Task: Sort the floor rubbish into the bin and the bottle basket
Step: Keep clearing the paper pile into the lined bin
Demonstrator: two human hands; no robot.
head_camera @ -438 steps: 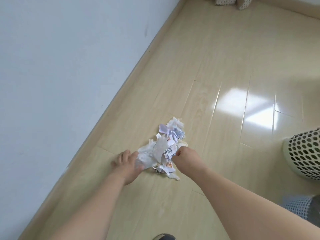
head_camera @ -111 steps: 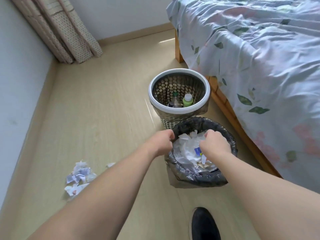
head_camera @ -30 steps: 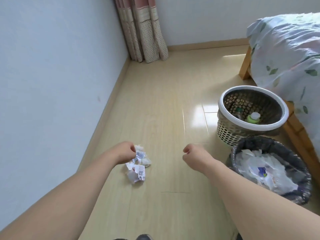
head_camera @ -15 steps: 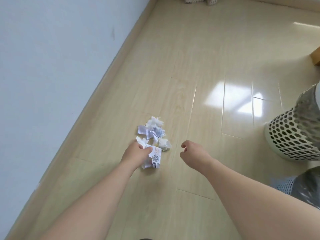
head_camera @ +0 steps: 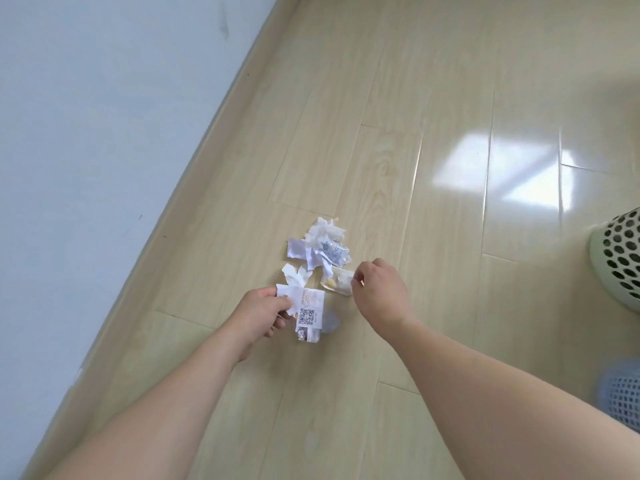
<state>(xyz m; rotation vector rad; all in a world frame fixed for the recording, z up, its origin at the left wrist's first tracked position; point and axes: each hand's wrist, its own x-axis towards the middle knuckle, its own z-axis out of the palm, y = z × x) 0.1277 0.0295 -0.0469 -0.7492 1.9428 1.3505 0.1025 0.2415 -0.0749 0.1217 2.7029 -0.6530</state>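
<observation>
Left hand (head_camera: 264,315) grips QR-printed scrap (head_camera: 306,311); right hand (head_camera: 377,289) pinches crumpled wrapper (head_camera: 337,282).

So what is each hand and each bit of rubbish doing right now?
Left hand: gripping the printed paper with the square code.
Right hand: pinching the yellowish clear wrapper.
Torn paper scraps: lying loose in a small pile on the floor.
Perforated basket: standing upright at the right edge, inside hidden.
Mesh bin: only a blurred corner shows.
</observation>
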